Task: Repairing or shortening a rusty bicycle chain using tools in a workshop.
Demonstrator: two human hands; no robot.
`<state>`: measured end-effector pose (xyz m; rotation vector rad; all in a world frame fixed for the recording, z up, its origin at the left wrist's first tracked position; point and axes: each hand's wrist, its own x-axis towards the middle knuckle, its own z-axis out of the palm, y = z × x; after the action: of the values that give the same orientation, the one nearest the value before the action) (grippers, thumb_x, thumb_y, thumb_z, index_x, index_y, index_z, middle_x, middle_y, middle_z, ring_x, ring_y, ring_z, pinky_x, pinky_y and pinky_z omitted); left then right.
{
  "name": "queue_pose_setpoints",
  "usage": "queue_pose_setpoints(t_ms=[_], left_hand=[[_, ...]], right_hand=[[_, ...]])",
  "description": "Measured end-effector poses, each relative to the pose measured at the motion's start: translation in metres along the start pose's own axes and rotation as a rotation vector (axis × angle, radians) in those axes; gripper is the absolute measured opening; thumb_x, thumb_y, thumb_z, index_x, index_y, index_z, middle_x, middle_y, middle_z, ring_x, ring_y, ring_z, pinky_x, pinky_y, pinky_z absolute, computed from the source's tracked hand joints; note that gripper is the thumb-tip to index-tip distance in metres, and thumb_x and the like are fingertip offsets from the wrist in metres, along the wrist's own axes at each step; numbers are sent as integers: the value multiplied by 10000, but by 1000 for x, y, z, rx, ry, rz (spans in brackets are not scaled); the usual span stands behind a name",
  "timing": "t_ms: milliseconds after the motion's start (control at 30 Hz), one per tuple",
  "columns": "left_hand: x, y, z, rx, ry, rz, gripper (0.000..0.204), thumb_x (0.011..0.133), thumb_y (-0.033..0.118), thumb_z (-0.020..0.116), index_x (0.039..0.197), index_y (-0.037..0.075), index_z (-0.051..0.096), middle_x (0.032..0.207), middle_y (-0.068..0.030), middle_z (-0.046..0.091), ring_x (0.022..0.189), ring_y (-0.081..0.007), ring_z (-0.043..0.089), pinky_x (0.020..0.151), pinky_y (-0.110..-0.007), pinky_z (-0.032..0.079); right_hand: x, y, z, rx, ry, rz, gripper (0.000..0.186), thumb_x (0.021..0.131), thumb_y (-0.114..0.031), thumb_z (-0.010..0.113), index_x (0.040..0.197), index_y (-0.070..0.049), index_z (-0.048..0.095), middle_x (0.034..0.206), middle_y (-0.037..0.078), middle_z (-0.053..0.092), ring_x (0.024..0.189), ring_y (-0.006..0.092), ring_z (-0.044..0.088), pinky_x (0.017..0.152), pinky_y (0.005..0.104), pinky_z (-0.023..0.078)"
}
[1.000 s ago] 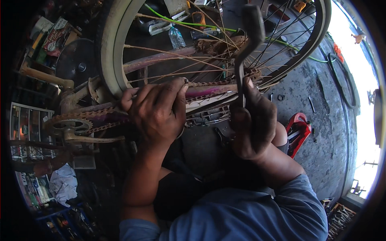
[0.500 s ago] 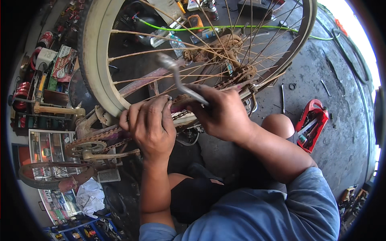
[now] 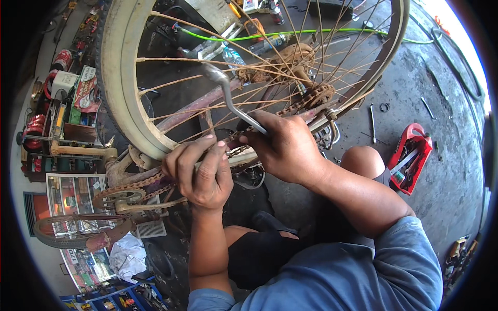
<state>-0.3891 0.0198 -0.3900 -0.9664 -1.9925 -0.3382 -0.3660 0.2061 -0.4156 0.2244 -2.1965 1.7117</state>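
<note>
An upturned, rusty bicycle fills the view ahead, its spoked wheel (image 3: pixel 122 88) above my hands. The brown chain (image 3: pixel 132 189) runs from the front chainring to the rear sprocket (image 3: pixel 322 95). My right hand (image 3: pixel 291 147) is closed round the handle of a silver bent-neck wrench (image 3: pixel 231 98). Its head points up and left, over the spokes. My left hand (image 3: pixel 199 176) pinches the chain near the wheel's lower rim, fingers bent and fingertips close to the right hand. The exact part under these fingertips is partly hidden.
To the right on the dark floor sit a red tool tray (image 3: pixel 415 160), a loose wrench (image 3: pixel 373 124) and a black ring (image 3: pixel 384 107). Beyond the wheel runs a green hose (image 3: pixel 244 37). A glass cabinet (image 3: pixel 78 197) and crowded shelves stand left, with a white cloth (image 3: pixel 127 257) below.
The wrench head, blurred before, is sharper and slightly higher. My left fingers have loosened and separated a little along the chain. The whole view has shifted slightly.
</note>
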Motion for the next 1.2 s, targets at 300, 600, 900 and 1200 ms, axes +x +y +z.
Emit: queue_pose_setpoints(t_ms=[300, 600, 900, 1200], left_hand=[[-8, -5, -1, -30, 32, -38, 167, 942, 168, 697, 1087, 95, 656, 959, -18, 670, 830, -211, 617, 842, -412, 417], [3, 2, -3, -29, -67, 16, 140, 910, 73, 700, 1044, 55, 665, 901, -41, 730, 850, -242, 636, 851, -396, 460], [-5, 3, 3, 69, -32, 21, 152, 849, 135, 800, 987, 161, 743, 925, 47, 746, 895, -168, 646, 934, -411, 395], [-3, 3, 3, 102, -40, 110, 171, 890, 90, 754, 1045, 126, 692, 977, -8, 745, 912, -218, 661, 885, -410, 435]], right_hand=[[1, 5, 4, 28, -6, 11, 173, 881, -156, 725, 858, -29, 608, 677, 215, 629, 694, 438, 649, 605, 506, 508], [8, -5, -2, -93, -64, 104, 175, 911, -199, 681, 875, -33, 637, 680, 227, 644, 699, 446, 654, 648, 532, 518], [10, -3, -1, -18, -53, 94, 187, 911, -195, 681, 895, -12, 643, 715, 241, 655, 759, 453, 662, 683, 532, 522], [11, -4, -2, -12, -67, 105, 199, 920, -203, 671, 899, -6, 655, 733, 243, 661, 772, 453, 663, 706, 532, 519]])
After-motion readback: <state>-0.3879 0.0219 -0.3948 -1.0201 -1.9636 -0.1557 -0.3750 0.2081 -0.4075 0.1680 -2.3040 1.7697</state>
